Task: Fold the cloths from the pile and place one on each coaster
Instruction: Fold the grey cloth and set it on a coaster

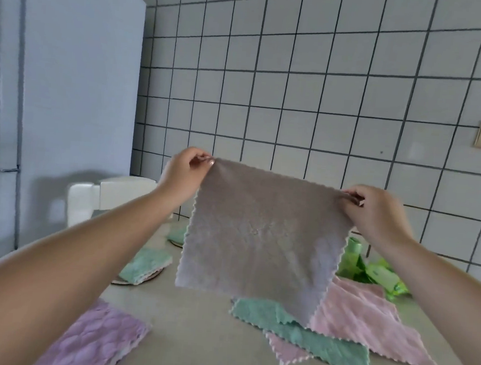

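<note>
Cloth of grey colour (261, 235) hangs in the air above the table (193, 322), spread flat and facing the camera. The left hand (183, 175) pinches its upper left corner between thumb and forefinger, and the right hand (375, 213) pinches the upper right corner in the same way; the other fingers of both hands are curled close behind. The lower edge of the cloth hangs just over the pile (336, 334), which lies at the right near side of the table and shows pink and green cloths overlapping, all unfolded. At the left, a folded green cloth (145, 264) rests on a round coaster (151, 277). Farther back another green cloth (177, 235) lies on what seems to be a second coaster, but it is partly hidden. A folded purple cloth (91, 340) lies at the near left edge. Green packets (376, 272) are behind the pile, near the tiled wall (298, 86). A white fridge (53, 95) stands at the far left.
</note>
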Action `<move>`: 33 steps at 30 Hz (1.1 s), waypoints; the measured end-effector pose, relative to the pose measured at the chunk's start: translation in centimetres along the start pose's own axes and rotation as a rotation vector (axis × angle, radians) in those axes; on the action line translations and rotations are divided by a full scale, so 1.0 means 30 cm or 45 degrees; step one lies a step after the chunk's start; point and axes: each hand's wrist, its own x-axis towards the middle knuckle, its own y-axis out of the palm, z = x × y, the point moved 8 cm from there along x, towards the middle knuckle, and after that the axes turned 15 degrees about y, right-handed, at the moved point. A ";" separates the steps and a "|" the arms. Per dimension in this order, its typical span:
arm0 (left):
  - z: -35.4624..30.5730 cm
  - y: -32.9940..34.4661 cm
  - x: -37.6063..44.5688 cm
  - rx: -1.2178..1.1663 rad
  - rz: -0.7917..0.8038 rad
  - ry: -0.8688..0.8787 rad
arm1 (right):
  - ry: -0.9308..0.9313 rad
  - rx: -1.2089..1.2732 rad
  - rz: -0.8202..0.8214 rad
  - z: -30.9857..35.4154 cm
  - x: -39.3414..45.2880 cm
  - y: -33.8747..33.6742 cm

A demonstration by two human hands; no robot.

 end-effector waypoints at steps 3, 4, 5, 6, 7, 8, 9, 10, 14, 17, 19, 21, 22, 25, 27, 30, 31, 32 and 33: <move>-0.072 -0.070 -0.100 -0.206 -0.105 -0.013 | 0.018 0.127 0.020 -0.006 -0.097 -0.030; -0.095 -0.100 -0.144 -0.253 -0.120 -0.021 | 0.034 0.222 0.021 -0.013 -0.136 -0.043; -0.119 -0.132 -0.196 -0.286 -0.122 -0.029 | 0.071 0.333 0.042 -0.023 -0.185 -0.054; -0.138 -0.164 -0.254 -0.315 -0.121 -0.040 | 0.119 0.449 0.074 -0.040 -0.235 -0.060; -0.150 -0.193 -0.317 -0.352 -0.112 -0.057 | 0.183 0.569 0.125 -0.060 -0.289 -0.060; -0.154 -0.216 -0.386 -0.387 -0.086 -0.081 | 0.251 0.680 0.188 -0.086 -0.344 -0.053; -0.160 -0.229 -0.458 -0.418 -0.047 -0.108 | 0.329 0.778 0.266 -0.112 -0.400 -0.041; -0.160 -0.236 -0.532 -0.439 -0.003 -0.144 | 0.404 0.861 0.353 -0.142 -0.458 -0.021; -0.128 -0.240 -0.808 -0.464 0.117 -0.381 | 0.682 0.999 0.641 -0.257 -0.682 0.089; -0.119 -0.247 -0.955 -0.460 0.220 -0.541 | 0.977 1.052 0.858 -0.343 -0.860 0.175; -0.118 -0.259 -1.032 -0.444 0.258 -0.625 | 1.094 1.049 1.054 -0.369 -0.967 0.202; -0.133 -0.264 -1.094 -0.438 0.316 -0.713 | 1.122 1.008 1.176 -0.398 -1.033 0.202; -0.137 -0.262 -1.125 -0.428 0.348 -0.749 | 1.132 0.976 1.187 -0.405 -1.051 0.188; -0.143 -0.252 -1.214 -0.459 0.420 -0.856 | 1.169 0.904 1.241 -0.427 -1.082 0.172; -0.145 -0.254 -1.252 -0.500 0.407 -0.960 | 1.226 0.885 1.287 -0.431 -1.105 0.168; -0.141 -0.253 -1.283 -0.522 0.422 -1.058 | 1.255 0.954 1.376 -0.410 -1.133 0.166; -0.140 -0.251 -1.285 -0.524 0.439 -1.072 | 1.251 0.950 1.383 -0.412 -1.133 0.168; -0.137 -0.249 -1.282 -0.522 0.451 -1.082 | 1.239 0.941 1.390 -0.413 -1.131 0.174; -0.132 -0.246 -1.276 -0.519 0.453 -1.088 | 1.234 0.945 1.370 -0.410 -1.122 0.176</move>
